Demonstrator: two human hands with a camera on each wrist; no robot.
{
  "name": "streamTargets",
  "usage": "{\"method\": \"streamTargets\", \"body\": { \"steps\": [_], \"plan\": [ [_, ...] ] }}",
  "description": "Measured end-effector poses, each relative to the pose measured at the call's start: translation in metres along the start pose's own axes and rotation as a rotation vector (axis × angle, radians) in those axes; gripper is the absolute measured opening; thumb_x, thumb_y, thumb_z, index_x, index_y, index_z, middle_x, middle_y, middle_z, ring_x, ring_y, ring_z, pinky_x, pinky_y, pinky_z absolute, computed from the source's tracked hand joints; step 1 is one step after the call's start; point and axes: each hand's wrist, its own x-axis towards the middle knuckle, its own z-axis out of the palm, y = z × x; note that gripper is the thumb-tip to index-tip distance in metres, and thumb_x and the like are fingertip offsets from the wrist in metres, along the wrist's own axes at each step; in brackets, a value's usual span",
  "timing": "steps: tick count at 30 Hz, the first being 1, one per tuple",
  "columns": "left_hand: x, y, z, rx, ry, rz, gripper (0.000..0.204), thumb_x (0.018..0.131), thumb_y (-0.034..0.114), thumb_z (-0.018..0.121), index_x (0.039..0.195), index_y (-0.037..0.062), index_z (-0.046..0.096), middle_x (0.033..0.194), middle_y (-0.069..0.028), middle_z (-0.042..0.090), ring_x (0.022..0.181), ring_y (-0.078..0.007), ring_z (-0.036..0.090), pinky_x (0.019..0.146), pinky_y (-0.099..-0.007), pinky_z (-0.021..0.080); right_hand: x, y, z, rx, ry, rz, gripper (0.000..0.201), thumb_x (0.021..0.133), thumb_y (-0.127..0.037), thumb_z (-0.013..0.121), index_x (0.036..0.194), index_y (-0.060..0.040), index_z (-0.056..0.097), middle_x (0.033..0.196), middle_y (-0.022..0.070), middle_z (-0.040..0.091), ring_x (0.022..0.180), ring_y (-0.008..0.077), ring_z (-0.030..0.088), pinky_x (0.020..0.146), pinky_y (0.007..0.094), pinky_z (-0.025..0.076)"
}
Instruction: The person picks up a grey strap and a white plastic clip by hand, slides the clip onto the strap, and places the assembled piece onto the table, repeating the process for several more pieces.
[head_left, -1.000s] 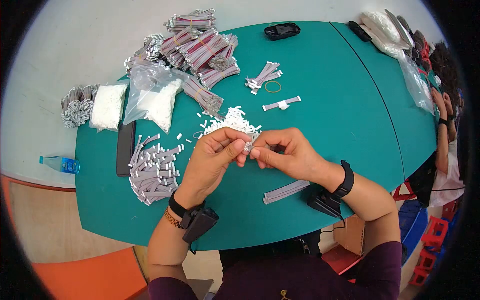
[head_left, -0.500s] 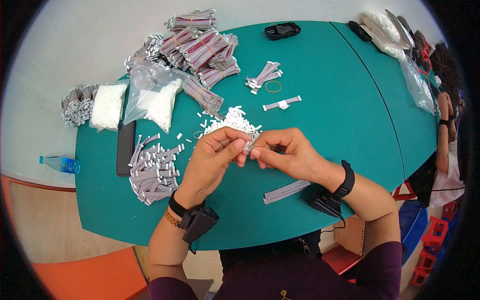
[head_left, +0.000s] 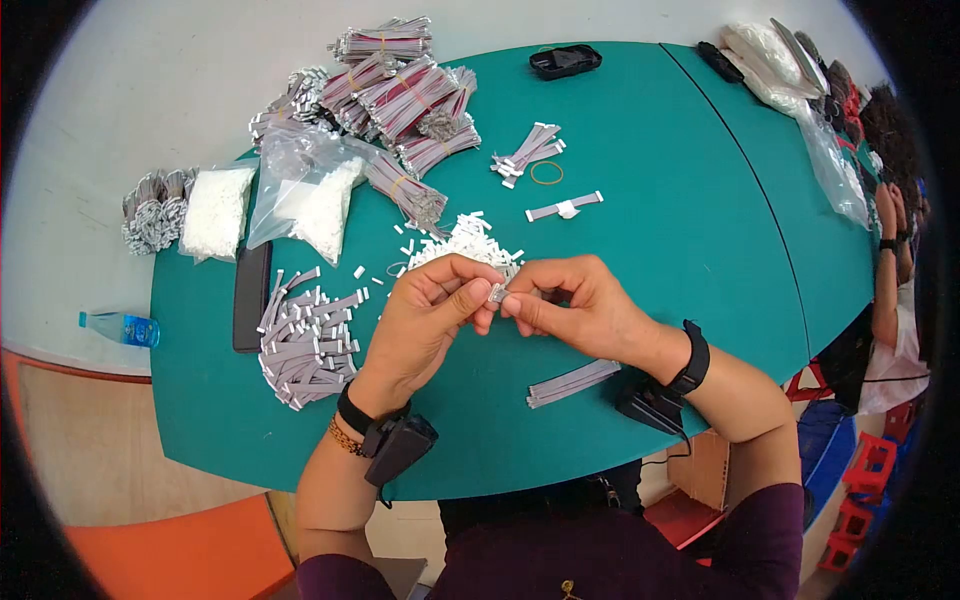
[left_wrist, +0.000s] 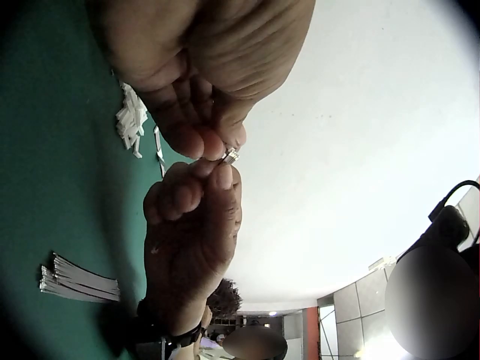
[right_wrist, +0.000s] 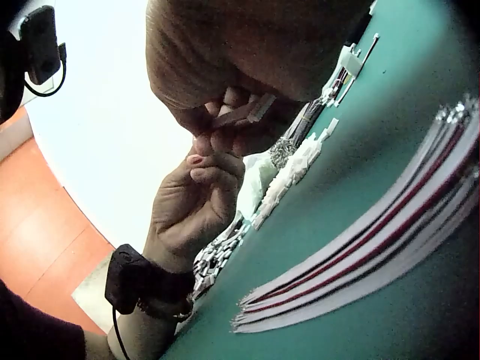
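My left hand (head_left: pixel 425 315) and right hand (head_left: pixel 580 305) meet fingertip to fingertip above the table. Between them is the end of a short grey ribbon cable (left_wrist: pixel 232 155). Right thumb and index finger pinch the cable, and under that palm its other end shows a white connector (right_wrist: pixel 262 108). Left thumb and fingertips pinch a small connector (head_left: pixel 496 293) at the near end, mostly covered by the fingers. Just beyond the hands lies a heap of white connector housings (head_left: pixel 468 243). A flat bundle of ribbon cables (head_left: pixel 572 384) rests below the right forearm.
Connectorised cables (head_left: pixel 310 345) pile up at left beside a dark box (head_left: pixel 252 300). Bagged white parts (head_left: pixel 218 212) and banded cable bundles (head_left: pixel 405 95) stand behind. A few cables (head_left: pixel 527 155), a rubber band (head_left: pixel 546 174) and a black tray (head_left: pixel 565 62) lie farther back.
Both my hands keep the same grip and position. At the far right, another person's hands have shifted slightly.
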Motion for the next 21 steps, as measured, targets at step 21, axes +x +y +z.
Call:
{"method": "streamTargets", "body": {
  "steps": [21],
  "plan": [
    [0.0002,-0.0020,-0.0009,-0.016,-0.009,0.006,0.015,0.088,0.011,0.059,0.098,-0.0005,0.061,0.079,-0.0034,0.059,0.069,-0.0083,0.052,0.064,-0.0214,0.043,0.0006,0.0020,0.0004,0.029,0.007,0.043,0.018,0.088,-0.016,0.058,0.076,-0.0025,0.061,0.062,-0.0030,0.054,0.057,0.0026,0.046,0.050,0.0197,0.036]
  ]
}}
